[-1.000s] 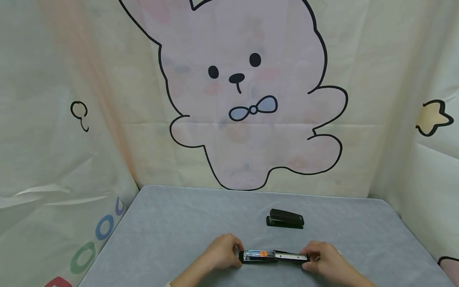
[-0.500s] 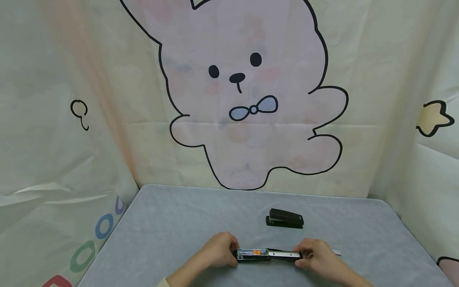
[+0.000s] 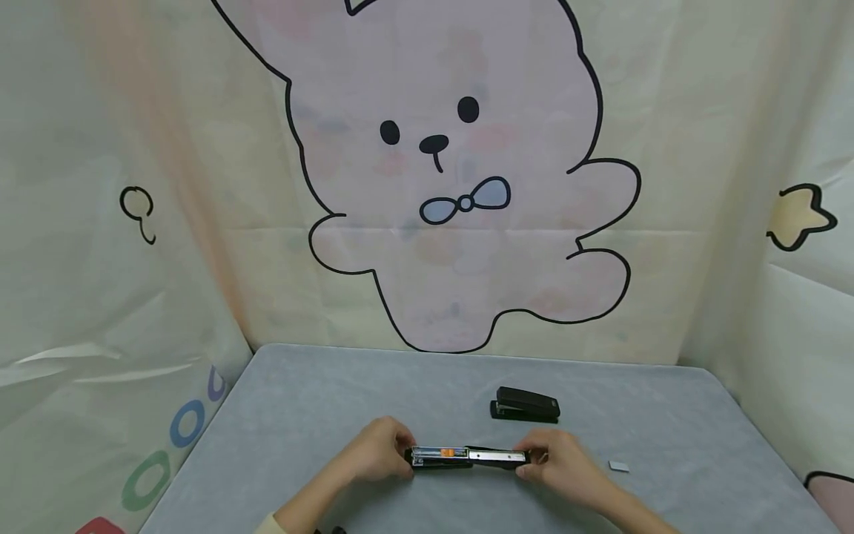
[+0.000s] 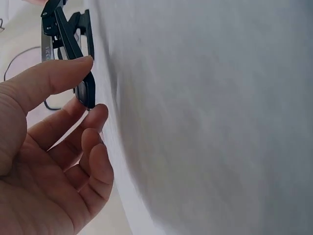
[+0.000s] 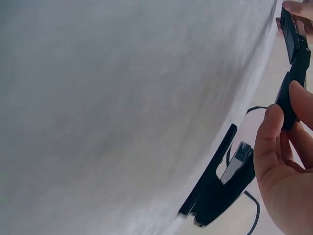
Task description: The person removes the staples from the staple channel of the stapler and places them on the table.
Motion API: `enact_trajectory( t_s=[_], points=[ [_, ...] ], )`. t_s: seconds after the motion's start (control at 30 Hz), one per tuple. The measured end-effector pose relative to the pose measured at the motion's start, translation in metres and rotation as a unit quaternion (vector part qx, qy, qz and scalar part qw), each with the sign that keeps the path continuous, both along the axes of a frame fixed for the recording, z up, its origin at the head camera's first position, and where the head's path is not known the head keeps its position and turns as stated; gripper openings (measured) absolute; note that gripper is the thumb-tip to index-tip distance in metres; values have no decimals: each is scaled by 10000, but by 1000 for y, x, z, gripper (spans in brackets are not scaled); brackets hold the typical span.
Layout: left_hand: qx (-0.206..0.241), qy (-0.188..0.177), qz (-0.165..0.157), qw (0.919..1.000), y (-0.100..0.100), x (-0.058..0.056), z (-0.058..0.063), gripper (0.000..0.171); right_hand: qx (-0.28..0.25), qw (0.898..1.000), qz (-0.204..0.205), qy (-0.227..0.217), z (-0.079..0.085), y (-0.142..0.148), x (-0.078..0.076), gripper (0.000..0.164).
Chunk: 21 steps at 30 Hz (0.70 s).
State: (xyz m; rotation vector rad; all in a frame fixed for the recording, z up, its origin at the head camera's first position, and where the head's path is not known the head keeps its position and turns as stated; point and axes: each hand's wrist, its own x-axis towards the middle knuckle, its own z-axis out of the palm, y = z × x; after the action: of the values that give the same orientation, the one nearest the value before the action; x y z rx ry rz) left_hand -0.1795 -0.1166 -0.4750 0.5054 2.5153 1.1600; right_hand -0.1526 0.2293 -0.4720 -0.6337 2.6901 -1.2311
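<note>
An opened-out black stapler [image 3: 490, 456] spans the gap between my hands in the head view, with its metal channel and an orange part showing on top. My left hand [image 3: 379, 449] pinches its left end between thumb and fingers. The right hand [image 3: 559, 466] grips the other end in the same way. In the left wrist view the thumb lies along one side of the stapler's black end [image 4: 85, 90]. Thumb and fingers hold the opposite black end [image 5: 288, 105] in the right wrist view.
A second black stapler [image 3: 525, 406] stands behind, on the grey cloth-covered table [image 3: 320, 393]. A small light-grey piece [image 3: 618, 466] lies right of my right hand. Dark bits [image 3: 339, 529] show at the bottom edge. Printed curtains [image 3: 667, 185] surround the table.
Both hands have moved left and slightly away from me with the opened stapler between them. The small light-grey piece, mostly covered by the right hand before, now shows fully.
</note>
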Motion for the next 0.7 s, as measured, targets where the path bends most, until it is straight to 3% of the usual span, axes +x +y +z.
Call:
enact_trajectory(
  t_s=[0.2, 0.47, 0.7],
  points=[
    [12, -117, 132, 9998, -20, -5, 2, 34, -136, 9999, -28, 0, -1, -21, -8, 18],
    [-143, 507, -178, 9985, -49, -13, 1, 30, -189, 9996, -101, 192, -2, -45, -18, 18],
    [-251, 590, -271, 9976, -73, -20, -2, 30, -250, 9996, -80, 42, -5, -66, -28, 16]
  ],
)
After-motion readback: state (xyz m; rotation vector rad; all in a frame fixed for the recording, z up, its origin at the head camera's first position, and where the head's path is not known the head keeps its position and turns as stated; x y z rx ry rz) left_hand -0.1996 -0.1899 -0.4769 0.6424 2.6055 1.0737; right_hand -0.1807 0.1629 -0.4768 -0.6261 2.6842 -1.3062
